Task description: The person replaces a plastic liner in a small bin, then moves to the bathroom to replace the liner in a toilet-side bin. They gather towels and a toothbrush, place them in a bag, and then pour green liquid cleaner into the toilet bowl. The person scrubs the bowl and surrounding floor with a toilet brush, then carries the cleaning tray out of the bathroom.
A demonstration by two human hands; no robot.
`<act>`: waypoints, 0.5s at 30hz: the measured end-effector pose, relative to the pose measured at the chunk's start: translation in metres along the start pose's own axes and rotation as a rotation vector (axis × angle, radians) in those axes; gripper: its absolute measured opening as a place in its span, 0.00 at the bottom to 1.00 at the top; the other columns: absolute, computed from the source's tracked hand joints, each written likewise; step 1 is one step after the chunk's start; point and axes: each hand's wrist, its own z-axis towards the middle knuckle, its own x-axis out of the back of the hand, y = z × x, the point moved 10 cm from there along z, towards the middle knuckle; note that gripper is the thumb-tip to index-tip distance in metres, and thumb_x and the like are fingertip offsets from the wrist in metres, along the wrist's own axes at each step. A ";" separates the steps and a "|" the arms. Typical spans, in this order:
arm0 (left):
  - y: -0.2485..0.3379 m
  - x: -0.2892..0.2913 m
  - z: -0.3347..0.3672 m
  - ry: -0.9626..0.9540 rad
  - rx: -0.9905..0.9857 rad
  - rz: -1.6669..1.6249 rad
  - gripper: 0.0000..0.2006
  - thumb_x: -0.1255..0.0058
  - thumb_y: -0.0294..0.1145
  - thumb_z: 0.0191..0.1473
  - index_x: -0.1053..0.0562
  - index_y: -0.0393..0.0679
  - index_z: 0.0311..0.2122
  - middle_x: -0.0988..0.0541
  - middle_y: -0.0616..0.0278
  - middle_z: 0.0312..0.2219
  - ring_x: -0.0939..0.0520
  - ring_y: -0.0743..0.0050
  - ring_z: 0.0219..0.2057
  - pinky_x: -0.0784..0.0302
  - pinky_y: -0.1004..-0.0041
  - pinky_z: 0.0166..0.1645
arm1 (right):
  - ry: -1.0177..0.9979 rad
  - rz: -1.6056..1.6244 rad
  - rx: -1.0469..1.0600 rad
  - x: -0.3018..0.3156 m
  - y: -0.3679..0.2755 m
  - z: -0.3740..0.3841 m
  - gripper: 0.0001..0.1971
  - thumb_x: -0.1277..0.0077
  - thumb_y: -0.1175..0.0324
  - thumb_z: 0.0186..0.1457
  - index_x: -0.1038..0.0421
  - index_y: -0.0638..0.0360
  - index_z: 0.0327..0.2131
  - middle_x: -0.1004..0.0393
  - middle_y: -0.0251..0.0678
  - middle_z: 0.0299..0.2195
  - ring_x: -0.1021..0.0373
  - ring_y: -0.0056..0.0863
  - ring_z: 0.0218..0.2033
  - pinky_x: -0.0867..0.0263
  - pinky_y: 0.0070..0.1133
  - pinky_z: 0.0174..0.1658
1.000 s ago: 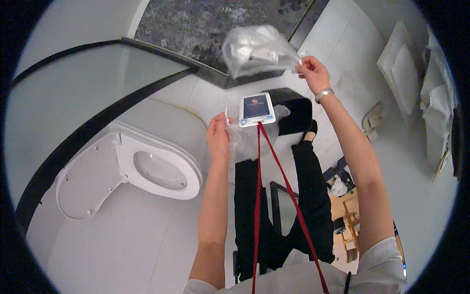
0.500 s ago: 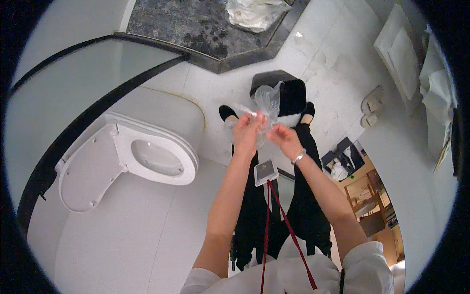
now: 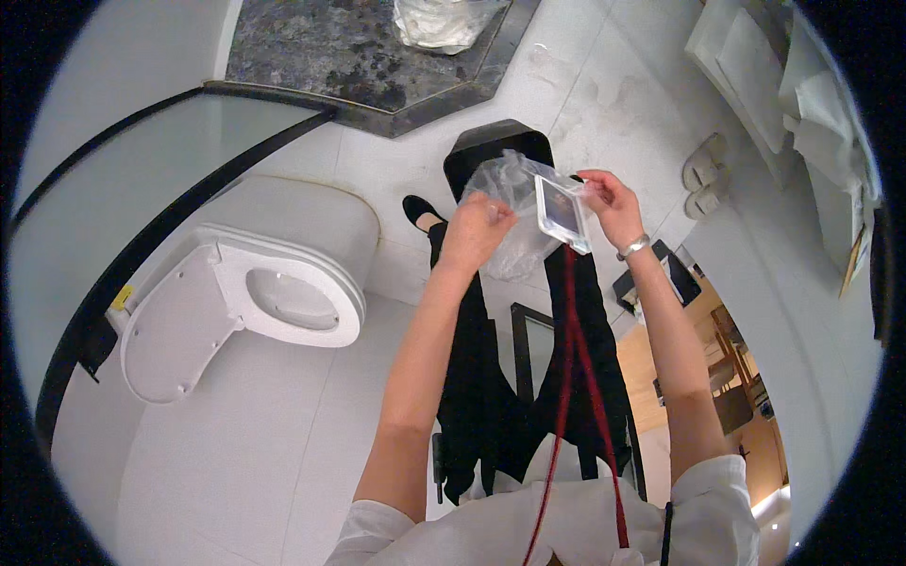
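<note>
A clear plastic bag (image 3: 517, 255) is stretched between my two hands, its mouth pulled wide. My left hand (image 3: 477, 229) pinches one side of it, with the fingers pressed together. On the other side, my right hand (image 3: 612, 204) grips the bag's edge between thumb and fingers. Just beyond the bag on the floor stands a black bin (image 3: 500, 143), partly hidden behind the plastic. A badge in a white holder (image 3: 561, 209) hangs on a red lanyard (image 3: 573, 349) in front of the bag, close to my right hand.
To the left is a white toilet (image 3: 300, 300) with its lid up, beside a black-framed glass panel (image 3: 179, 156). A dark stone ledge (image 3: 311, 57) bears a white plastic bag (image 3: 444, 21). Slippers (image 3: 703, 174) and leaning boards (image 3: 750, 85) are at the right.
My hands have moved apart, spreading the bunched bag open between them. The badge has swung forward and to the right. The view has shifted slightly.
</note>
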 end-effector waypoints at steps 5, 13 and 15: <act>0.000 -0.004 -0.002 0.319 0.082 -0.125 0.08 0.49 0.33 0.49 0.28 0.38 0.27 0.27 0.52 0.30 0.25 0.50 0.32 0.30 0.63 0.36 | 0.381 -0.523 0.406 0.011 -0.071 -0.065 0.31 0.44 0.70 0.40 0.40 0.59 0.52 0.40 0.46 0.52 0.44 0.43 0.53 0.49 0.34 0.56; -0.037 -0.056 0.001 0.233 0.304 -0.650 0.12 0.46 0.38 0.50 0.31 0.40 0.28 0.29 0.64 0.19 0.30 0.77 0.22 0.32 0.75 0.28 | 0.063 -0.959 0.261 -0.016 -0.009 -0.050 0.22 0.50 0.80 0.35 0.29 0.54 0.40 0.41 0.42 0.53 0.42 0.43 0.51 0.48 0.39 0.55; -0.032 -0.042 0.002 0.287 0.215 -0.386 0.12 0.47 0.38 0.52 0.31 0.40 0.27 0.29 0.66 0.20 0.30 0.80 0.23 0.34 0.78 0.28 | 0.207 -0.959 0.118 0.020 0.000 -0.053 0.21 0.49 0.78 0.35 0.28 0.55 0.39 0.43 0.45 0.56 0.44 0.46 0.52 0.47 0.37 0.54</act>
